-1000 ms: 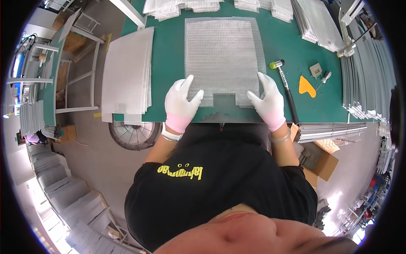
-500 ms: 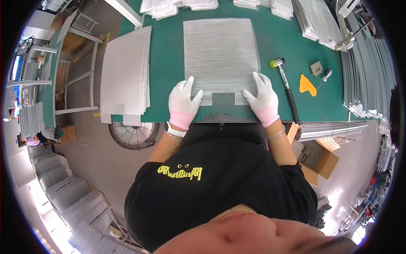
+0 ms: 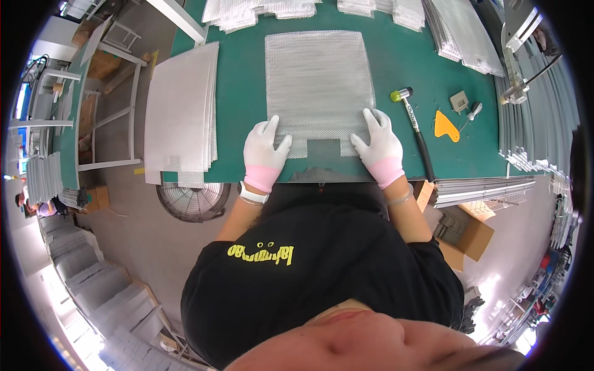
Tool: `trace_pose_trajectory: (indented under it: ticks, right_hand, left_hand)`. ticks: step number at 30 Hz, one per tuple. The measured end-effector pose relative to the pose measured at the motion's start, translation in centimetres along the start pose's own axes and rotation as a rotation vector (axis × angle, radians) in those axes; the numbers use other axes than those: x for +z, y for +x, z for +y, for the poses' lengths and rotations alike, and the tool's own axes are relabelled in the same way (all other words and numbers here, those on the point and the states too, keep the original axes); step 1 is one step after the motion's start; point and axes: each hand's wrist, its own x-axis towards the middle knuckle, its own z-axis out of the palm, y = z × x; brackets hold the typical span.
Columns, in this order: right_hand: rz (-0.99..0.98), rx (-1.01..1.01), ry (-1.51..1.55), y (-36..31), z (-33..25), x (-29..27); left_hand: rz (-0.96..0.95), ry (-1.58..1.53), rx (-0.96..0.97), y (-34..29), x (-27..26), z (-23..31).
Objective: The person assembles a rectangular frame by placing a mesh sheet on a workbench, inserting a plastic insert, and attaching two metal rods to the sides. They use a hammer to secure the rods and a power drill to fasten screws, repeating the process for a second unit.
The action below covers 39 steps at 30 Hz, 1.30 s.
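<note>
A silvery mesh sheet (image 3: 320,83) with a rectangular notch in its near edge lies flat on the green-topped bench (image 3: 241,80) before me. My left hand (image 3: 266,148), in a white glove with a pink cuff, rests at its near left corner. At the near right corner is my right hand (image 3: 378,143), gloved the same way. Both hands have fingers stretched forward and thumbs apart, touching the sheet's side edges and corners. To the right of the sheet lies a hammer (image 3: 414,127) with a yellow-green and black head and a dark grip.
Stacked mesh sheets (image 3: 181,111) lie at the bench's left and overhang its front edge. More mesh stacks (image 3: 461,37) are along the far side. Right of the hammer are a yellow scraper (image 3: 445,127), a small grey block (image 3: 458,101) and a screwdriver-like tool (image 3: 474,111). A floor fan (image 3: 193,201) stands below.
The whole view has shifted slightly. My hands and the mesh sheet keep nearly the same places relative to each other and the bench.
</note>
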Motion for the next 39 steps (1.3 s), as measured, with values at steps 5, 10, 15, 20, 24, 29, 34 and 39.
trace_pose_trajectory:
  ticks: [5,10,15,20,24,29,34,39]
  right_hand:
    - [-0.019,-0.015,-0.06,0.2,-0.2,-0.6]
    - [-0.019,-0.077,-0.226,0.6,-0.1,-2.0]
    - [-0.153,-0.193,-0.117,4.4,0.8,-5.2]
    - [-0.026,-0.2,-0.392,18.8,-5.5,-7.6]
    - [-0.198,-0.1,-0.407,28.7,-9.9,-8.1]
    - [-0.076,-0.01,-0.264,28.9,-9.6,-7.5]
    - [0.015,-0.106,-0.223,15.1,-0.9,-4.2]
    - [-0.024,-0.123,-0.051,5.9,1.8,-1.8]
  left_hand:
    - [0.01,-0.023,0.002,0.0,0.1,-0.2]
    - [-0.084,0.003,-0.174,0.3,-1.0,1.0]
    - [-0.159,0.182,0.084,1.4,-1.3,0.0]
    - [-0.188,0.25,0.116,2.5,-2.1,0.3]
    - [-0.316,0.166,0.062,3.0,-0.8,-0.7]
    - [-0.243,0.133,0.039,2.2,-0.2,-0.7]
    - [-0.254,0.16,-0.014,2.0,0.1,-0.8]
    - [-0.213,0.087,-0.007,2.1,0.2,-1.2]
